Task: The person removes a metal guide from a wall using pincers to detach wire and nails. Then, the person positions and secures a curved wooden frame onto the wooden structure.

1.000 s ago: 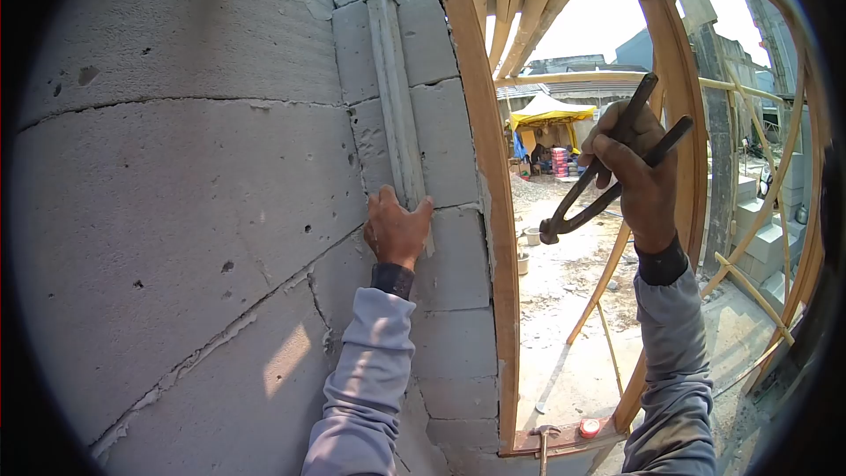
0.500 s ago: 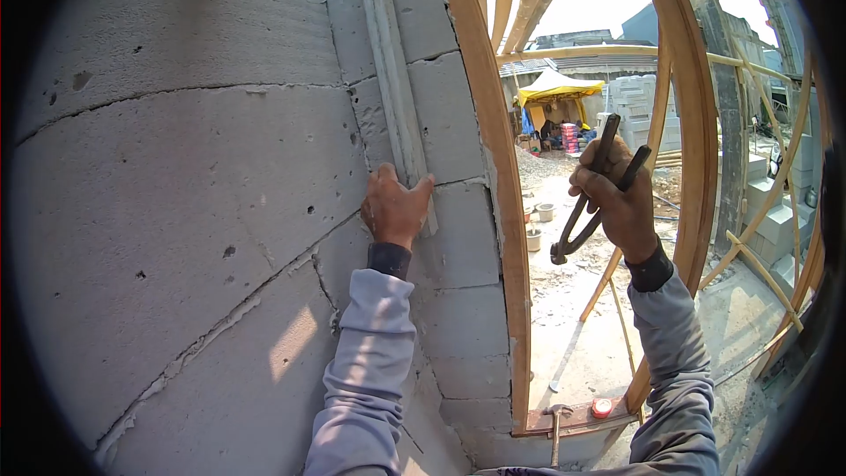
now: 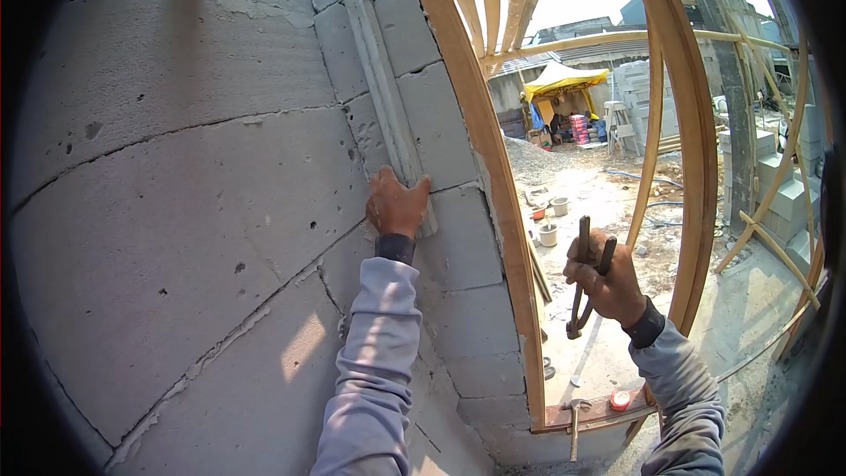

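Note:
My left hand [image 3: 398, 203] is wrapped round the lower part of a long pale batten [image 3: 383, 75]. The batten runs up the grey block wall [image 3: 203, 185], close to the corner, and its short lower end shows below my fingers. Out in the window opening, my right hand [image 3: 614, 284] is closed round the handles of dark metal pincers [image 3: 575, 328]. Their jaws point down and the handle ends stick up past my fingers. The pincers are apart from the wall and the batten.
A brown wooden frame [image 3: 483, 128] borders the opening. On its sill lie a hammer [image 3: 575, 427] and a red tape measure [image 3: 619, 400]. Outside are buckets [image 3: 548, 235], a yellow canopy [image 3: 564, 79], stacked blocks [image 3: 784, 189] and bamboo poles [image 3: 760, 242].
My right hand has lowered with the pincers. The left hand stays on the batten in about the same place. The head view has tilted slightly upward.

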Demonstrator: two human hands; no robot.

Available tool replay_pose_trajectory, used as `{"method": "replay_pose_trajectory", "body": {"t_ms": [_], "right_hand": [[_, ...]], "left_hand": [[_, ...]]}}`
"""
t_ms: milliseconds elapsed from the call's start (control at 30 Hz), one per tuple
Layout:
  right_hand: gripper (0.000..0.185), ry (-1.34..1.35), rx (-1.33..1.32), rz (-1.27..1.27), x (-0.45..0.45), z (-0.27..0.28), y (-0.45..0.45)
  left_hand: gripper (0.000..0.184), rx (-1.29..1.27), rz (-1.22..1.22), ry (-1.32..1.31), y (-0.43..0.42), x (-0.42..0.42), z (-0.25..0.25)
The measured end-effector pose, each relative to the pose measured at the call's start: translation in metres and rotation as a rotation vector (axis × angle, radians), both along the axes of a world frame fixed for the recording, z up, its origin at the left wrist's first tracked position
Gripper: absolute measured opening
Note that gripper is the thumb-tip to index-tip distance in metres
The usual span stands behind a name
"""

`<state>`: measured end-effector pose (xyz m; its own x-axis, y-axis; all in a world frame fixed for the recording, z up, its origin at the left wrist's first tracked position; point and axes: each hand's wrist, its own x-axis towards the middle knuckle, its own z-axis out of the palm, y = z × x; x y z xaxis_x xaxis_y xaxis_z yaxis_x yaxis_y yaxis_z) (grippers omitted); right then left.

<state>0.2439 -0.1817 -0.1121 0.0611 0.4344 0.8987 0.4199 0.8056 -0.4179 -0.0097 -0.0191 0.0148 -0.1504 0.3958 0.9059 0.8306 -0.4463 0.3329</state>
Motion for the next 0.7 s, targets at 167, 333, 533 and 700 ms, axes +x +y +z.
{"method": "replay_pose_trajectory", "body": {"t_ms": [167,333,533,700], "right_hand": [[0.007,-0.043,-0.097,-0.015,0.003,-0.044,-0.009],[0.01,-0.057,-0.15,0.044,0.011,-0.078,0.005],[0.012,-0.088,-0.171,0.145,0.015,-0.092,0.016],[0.011,-0.09,-0.309,0.252,0.019,-0.115,0.024]], "left_hand": [[0.052,-0.063,0.006,0.028,-0.021,-0.007,0.001],[0.058,0.01,0.03,0.015,0.0,0.0,0.001],[0.061,0.16,0.097,0.054,0.005,-0.009,-0.006],[0.054,-0.051,0.121,0.055,-0.018,-0.012,0.0]]}}
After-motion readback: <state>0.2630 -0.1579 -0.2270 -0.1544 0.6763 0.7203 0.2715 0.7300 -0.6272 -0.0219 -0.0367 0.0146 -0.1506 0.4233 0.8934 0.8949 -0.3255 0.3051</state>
